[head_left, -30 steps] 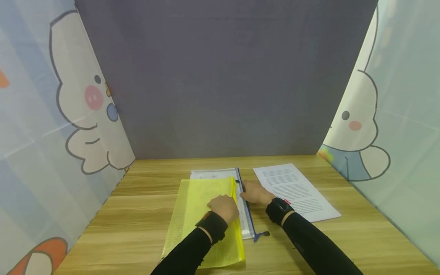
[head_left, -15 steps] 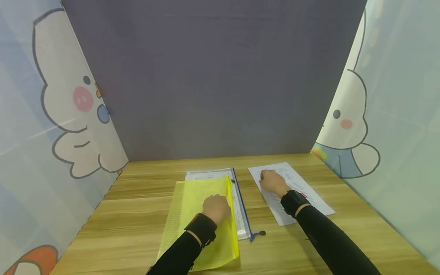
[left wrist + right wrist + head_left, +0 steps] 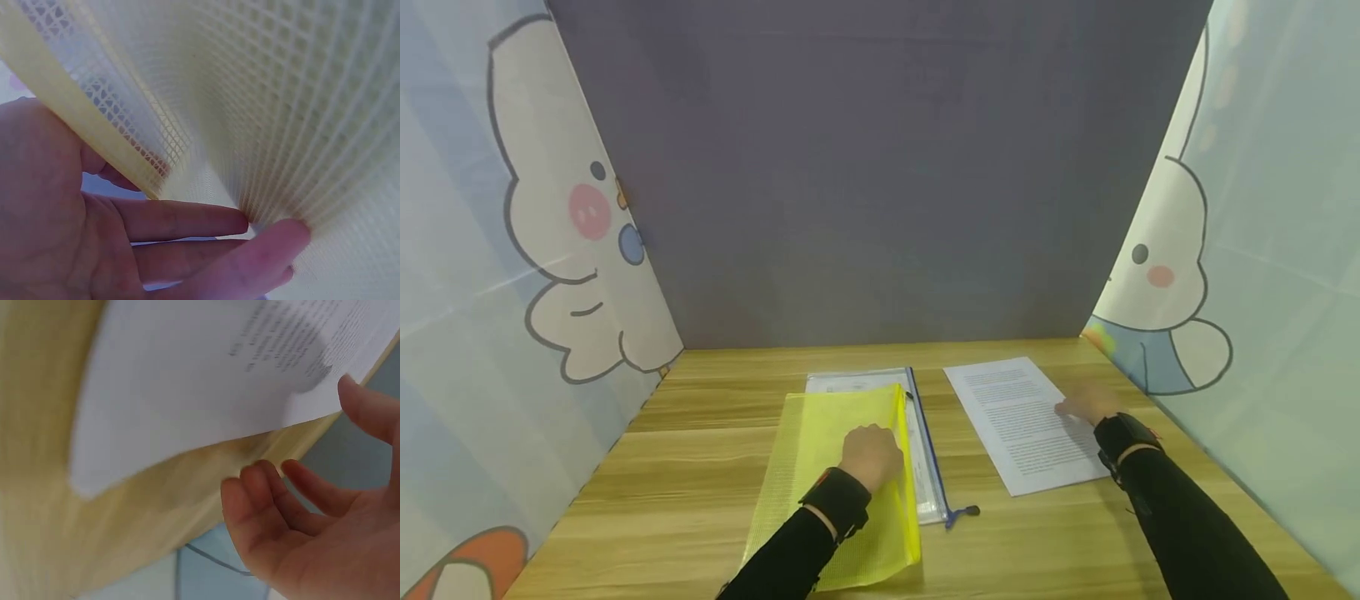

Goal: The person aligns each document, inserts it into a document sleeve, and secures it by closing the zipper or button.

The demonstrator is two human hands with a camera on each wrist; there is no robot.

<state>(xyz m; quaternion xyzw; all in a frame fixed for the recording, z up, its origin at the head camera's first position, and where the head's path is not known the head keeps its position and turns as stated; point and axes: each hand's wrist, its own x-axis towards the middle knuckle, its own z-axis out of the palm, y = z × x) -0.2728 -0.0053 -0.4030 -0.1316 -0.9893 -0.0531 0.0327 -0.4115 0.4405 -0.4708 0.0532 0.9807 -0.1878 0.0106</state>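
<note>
A yellow mesh zipper pouch lies on the near middle of the table. My left hand pinches its upper layer near the right edge. In the left wrist view the mesh gathers between thumb and fingers, and the pouch gapes there. My right hand is at the right edge of a printed paper. In the right wrist view its fingers are loosely bent beside the paper's edge, the thumb reaching toward the printed side; nothing is gripped.
Under the yellow pouch lies a clear zipper pouch with a blue zip and a pull tab at its lower right corner. A dark grey panel closes off the table's back. Cartoon-printed curtains flank both sides.
My right hand has moved right, from the clear pouch's zip side across the paper to the paper's right edge. The left hand keeps its hold on the yellow pouch.
</note>
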